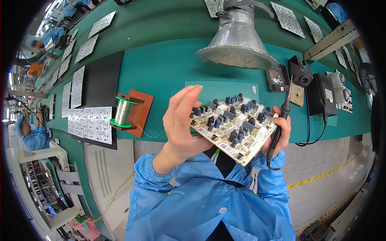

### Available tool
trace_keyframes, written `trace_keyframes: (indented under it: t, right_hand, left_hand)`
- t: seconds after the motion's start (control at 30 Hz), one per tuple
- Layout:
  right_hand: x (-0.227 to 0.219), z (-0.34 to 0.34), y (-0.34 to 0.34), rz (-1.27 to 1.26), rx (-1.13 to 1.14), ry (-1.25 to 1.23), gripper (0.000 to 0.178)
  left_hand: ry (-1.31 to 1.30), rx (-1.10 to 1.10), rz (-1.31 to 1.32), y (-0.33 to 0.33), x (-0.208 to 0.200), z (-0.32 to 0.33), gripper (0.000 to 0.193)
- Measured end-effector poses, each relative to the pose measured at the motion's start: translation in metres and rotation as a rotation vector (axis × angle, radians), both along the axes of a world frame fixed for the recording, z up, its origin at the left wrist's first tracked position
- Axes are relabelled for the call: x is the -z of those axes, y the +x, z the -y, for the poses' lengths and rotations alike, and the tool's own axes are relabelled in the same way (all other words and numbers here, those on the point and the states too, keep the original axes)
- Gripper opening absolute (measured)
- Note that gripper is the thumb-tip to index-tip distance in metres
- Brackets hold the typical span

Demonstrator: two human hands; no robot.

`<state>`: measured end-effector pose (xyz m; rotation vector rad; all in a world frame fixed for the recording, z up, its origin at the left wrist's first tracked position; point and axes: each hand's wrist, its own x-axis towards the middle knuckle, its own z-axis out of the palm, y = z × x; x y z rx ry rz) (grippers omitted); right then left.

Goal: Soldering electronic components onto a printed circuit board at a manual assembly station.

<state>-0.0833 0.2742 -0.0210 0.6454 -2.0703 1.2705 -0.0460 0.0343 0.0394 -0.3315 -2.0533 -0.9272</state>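
Circuit board (231,132), tilted above the bench's (161,72) near edge, might slip because the left hand (181,120) only loosely cradles its left side with curved fingers. The right hand (284,132) clasps the soldering iron (285,108) while supporting the right side; twisting could bring the tip onto parts. It looks pale, crowded with dark cylinders and white blocks.

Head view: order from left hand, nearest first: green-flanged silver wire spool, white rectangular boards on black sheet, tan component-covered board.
1. Tan board: touching, to the right.
2. Wire spool: to the left.
3. White boards: farther left.
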Motion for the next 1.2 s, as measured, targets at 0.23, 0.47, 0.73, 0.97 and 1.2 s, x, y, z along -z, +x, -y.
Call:
trace_keyframes:
  t: [0.23,0.47,0.73,0.97,1.2]
  right_hand:
    - [-0.006,0.009,0.0,-0.023,0.008,0.02,0.039]
    - [-0.014,0.013,0.001,-0.011,0.005,0.044,0.04]
    - [-0.015,0.021,-0.001,-0.005,-0.043,0.003,0.049]
    - [-0.008,0.021,0.003,0.038,-0.092,-0.013,0.051]
    - [-0.015,0.023,0.012,-0.027,-0.125,-0.004,0.039]
  left_hand:
    - [0.024,0.002,0.085,0.006,-0.002,0.01,0.086]
    - [0.029,0.012,0.114,0.007,0.004,0.019,0.08]
    - [0.064,-0.015,0.207,0.015,0.013,0.032,0.069]
    - [0.006,0.0,0.22,0.017,0.029,0.046,0.079]
    - [-0.075,0.209,0.032,0.023,0.005,0.045,0.032]
